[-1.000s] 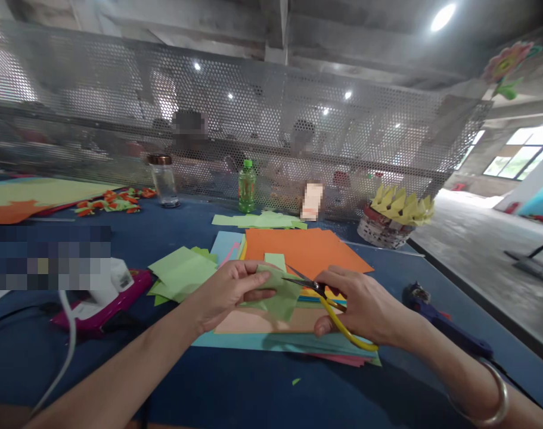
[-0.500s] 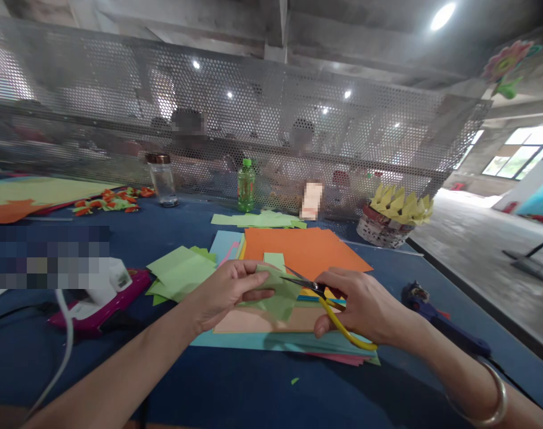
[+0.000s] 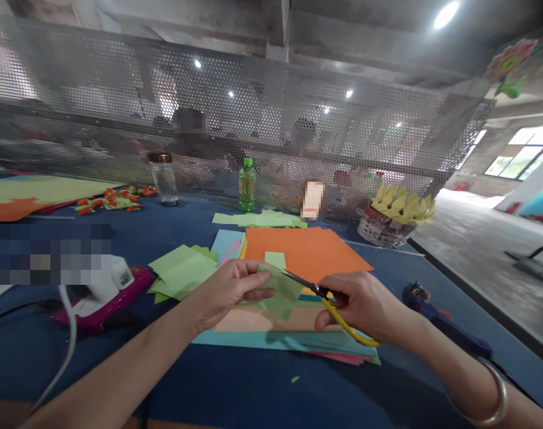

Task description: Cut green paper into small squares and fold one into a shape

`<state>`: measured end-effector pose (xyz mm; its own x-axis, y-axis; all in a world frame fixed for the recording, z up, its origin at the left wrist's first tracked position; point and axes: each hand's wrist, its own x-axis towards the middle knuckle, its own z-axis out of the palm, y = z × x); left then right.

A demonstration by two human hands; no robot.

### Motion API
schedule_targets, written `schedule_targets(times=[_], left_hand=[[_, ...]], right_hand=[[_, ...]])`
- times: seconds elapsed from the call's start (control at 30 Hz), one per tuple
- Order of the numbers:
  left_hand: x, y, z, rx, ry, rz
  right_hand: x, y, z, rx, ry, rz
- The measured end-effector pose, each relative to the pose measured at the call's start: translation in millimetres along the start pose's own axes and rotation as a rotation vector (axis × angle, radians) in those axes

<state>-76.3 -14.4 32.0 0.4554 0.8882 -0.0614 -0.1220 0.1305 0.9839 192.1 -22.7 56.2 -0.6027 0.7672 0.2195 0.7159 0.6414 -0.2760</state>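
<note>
My left hand (image 3: 226,292) pinches a folded piece of light green paper (image 3: 280,296) and holds it above a stack of coloured paper sheets (image 3: 298,333). My right hand (image 3: 365,304) grips yellow-handled scissors (image 3: 331,307), whose blades are closed into the right edge of the green piece. A large orange sheet (image 3: 307,250) lies just behind both hands on the blue table.
Loose green paper pieces (image 3: 182,271) lie to the left, next to a pink-based device with a white cable (image 3: 101,292). A blue glue gun (image 3: 436,319) lies at the right. Behind stand a glass jar (image 3: 163,179), a green bottle (image 3: 247,185), a basket with yellow paper (image 3: 394,217), and a perforated metal screen (image 3: 253,131).
The scissor blades, apart a second ago, have closed into the green paper. Both hands stay in nearly the same place.
</note>
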Motion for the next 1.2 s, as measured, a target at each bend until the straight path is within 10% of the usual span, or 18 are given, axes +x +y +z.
schedule_targets(times=[1.2], left_hand=[[-3, -8, 14.0, 0.081, -0.163, 0.021]], right_hand=[[0, -23, 9, -0.054, -0.082, 0.069]])
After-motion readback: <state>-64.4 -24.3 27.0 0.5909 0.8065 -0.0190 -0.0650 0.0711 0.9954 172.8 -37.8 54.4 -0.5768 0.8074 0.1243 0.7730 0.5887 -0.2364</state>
